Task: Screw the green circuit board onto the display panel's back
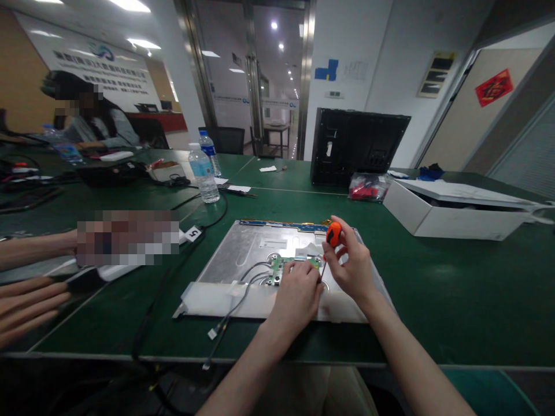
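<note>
Green table under panel; left hand half-curled on board, likely steadying it, grip unclear; right hand pinches driver near-upright, fingers closed, likely keeping tip straight.

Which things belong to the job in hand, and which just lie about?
Job: orange-and-black screwdriver, small green circuit board, flat silver metal panel.
Apparently lying about: white cardboard box, white-capped clear plastic bottle.
</note>
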A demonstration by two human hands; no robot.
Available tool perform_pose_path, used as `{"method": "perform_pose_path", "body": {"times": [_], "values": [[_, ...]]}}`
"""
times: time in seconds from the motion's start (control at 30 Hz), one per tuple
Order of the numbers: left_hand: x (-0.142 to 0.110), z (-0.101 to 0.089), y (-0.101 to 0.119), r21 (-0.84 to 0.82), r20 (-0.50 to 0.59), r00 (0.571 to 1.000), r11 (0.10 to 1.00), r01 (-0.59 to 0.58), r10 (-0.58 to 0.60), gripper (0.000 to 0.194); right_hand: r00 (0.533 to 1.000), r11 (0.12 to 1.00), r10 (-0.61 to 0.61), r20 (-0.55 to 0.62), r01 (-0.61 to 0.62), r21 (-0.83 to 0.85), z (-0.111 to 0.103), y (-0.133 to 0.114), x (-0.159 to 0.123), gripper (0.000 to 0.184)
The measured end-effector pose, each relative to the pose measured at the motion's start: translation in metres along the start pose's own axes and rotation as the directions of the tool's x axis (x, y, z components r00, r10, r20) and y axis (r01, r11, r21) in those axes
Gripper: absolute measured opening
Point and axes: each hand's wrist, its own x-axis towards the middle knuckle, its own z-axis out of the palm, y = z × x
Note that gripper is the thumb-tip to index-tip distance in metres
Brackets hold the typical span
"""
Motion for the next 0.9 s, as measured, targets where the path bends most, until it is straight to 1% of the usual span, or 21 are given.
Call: {"method": "perform_pose_path", "body": {"times": [0.23,0.4,0.47,0.57,0.73,0.9], "values": [[-0.0016,0.0012,-0.0035,-0.036,-0.001,1.000,0.999,-0.024,0.024,0.007,1.000,1.000,-0.013,-0.020,0.013,-0.008,-0.0024,-0.0017,0.0009,0.045],[-0.0013,0.0005,-0.0067,-0.073,-0.002,0.999,0.997,-0.035,0.035,0.009,0.998,0.999,0.003,-0.056,0.000,0.053,-0.0054,-0.0004,0.0008,0.056],[-0.0009,0.0004,-0.0071,-0.066,0.001,0.999,0.997,-0.043,0.043,0.010,0.999,0.998,-0.019,-0.042,0.022,0.054,-0.0062,0.0009,0.0007,0.051],[-0.0008,0.0013,-0.0075,-0.045,-0.005,0.998,0.997,-0.057,0.057,0.012,0.998,0.998,-0.056,-0.022,0.056,0.003,-0.0066,0.0013,0.0015,0.042],[-0.0008,0.0025,-0.0079,-0.026,-0.019,0.998,0.998,-0.065,0.065,0.011,0.997,0.997,-0.076,0.012,0.076,-0.030,-0.0080,-0.0008,0.0044,0.043],[-0.0007,0.0019,-0.0077,-0.015,-0.033,0.997,0.997,-0.071,0.070,0.010,0.997,1.000,-0.026,0.077,0.027,-0.006,-0.0100,0.0038,0.0031,0.049]]}}
